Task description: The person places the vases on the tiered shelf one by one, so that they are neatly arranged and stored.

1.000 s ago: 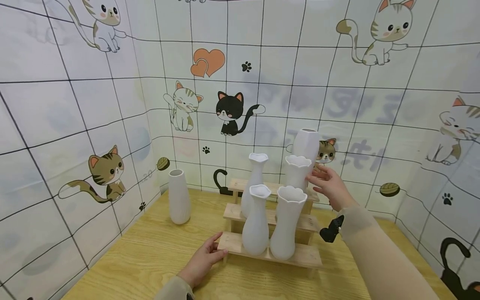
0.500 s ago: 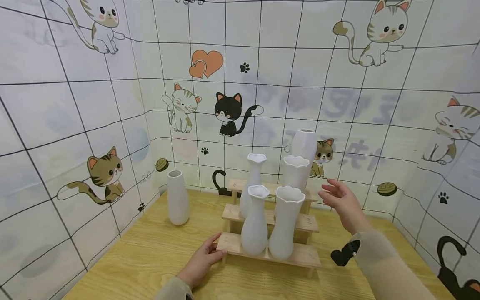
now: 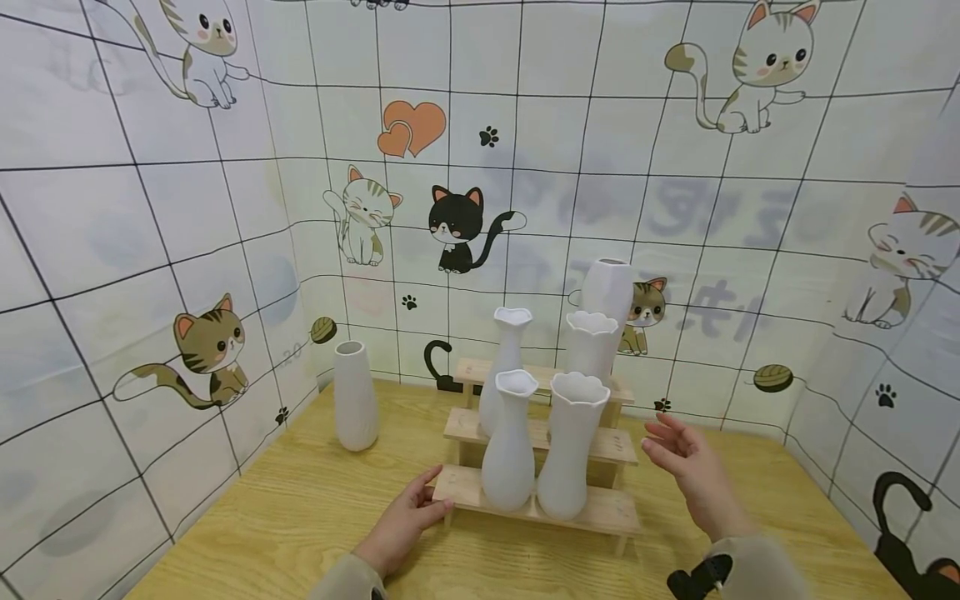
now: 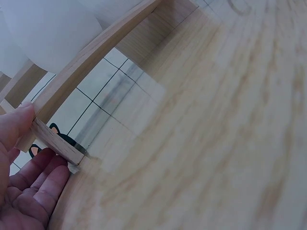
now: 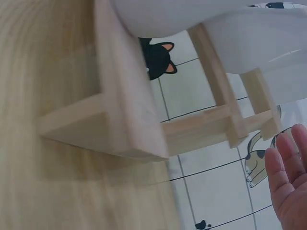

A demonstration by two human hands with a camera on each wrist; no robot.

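Note:
A three-tier wooden display stand (image 3: 615, 504) bears several white vases. Two of them, a wavy-rimmed slender vase (image 3: 510, 467) and a flared scalloped vase (image 3: 566, 467), stand on the lowest step. Behind them rise another slender vase (image 3: 504, 375), another scalloped vase (image 3: 591, 350) and a tall faceted vase (image 3: 609, 287). My left hand (image 3: 401, 525) grips the stand's lower left end; the left wrist view has the thumb (image 4: 17, 122) at the board and the fingers curled by the leg (image 4: 57, 143). To the stand's right, my right hand (image 3: 693, 479) hovers with relaxed fingers, holding nothing.
A ribbed white vase (image 3: 356, 400) stands apart at the left of the wood-grain table (image 3: 285, 508). Cat-print tiled sheeting (image 3: 570, 125) covers the walls close behind the stand and along both sides.
My right hand has come away from the tall faceted vase at the back, moving right and then down beside the stand. The left hand and the vases keep their places.

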